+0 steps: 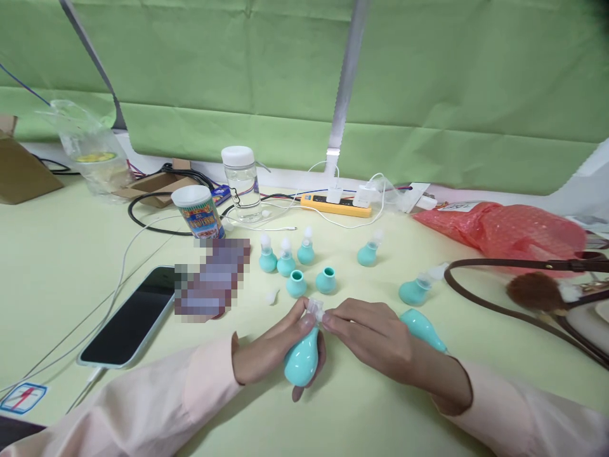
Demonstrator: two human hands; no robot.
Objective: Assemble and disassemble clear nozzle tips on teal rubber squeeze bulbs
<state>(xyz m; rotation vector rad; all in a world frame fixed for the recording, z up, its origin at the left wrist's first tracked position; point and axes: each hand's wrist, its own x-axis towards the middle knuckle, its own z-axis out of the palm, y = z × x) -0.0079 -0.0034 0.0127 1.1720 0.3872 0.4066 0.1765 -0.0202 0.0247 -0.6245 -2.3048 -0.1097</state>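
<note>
A person in pale pink sleeves sat at a yellow-green tabletop (57,254). The left hand (271,349) was wrapped around a teal rubber bulb (301,362), held just above the tabletop near its front edge, while the right hand (368,339) pinched a small clear nozzle tip (315,309) at the bulb's neck between thumb and fingertips. The bulb looked light, soft and squeezable, with a glossy skin that might slip; the wide belly seemed the safest place to hold it, and the tiny tip probably needed a gentle fingertip pinch. Counted: five bulbs already wore tips, three grouped upright (286,260), one alone (368,252), one lying over (415,290); two open bulbs (311,282) stood without tips; another bulb (422,328) lay partly hidden behind the right wrist. One loose tip (271,296) lay nearby. Further back were one phone (130,320), one printed can (197,212), one clear water bottle (242,184), a yellow power strip (335,205) and a red plastic bag (504,230).
</note>
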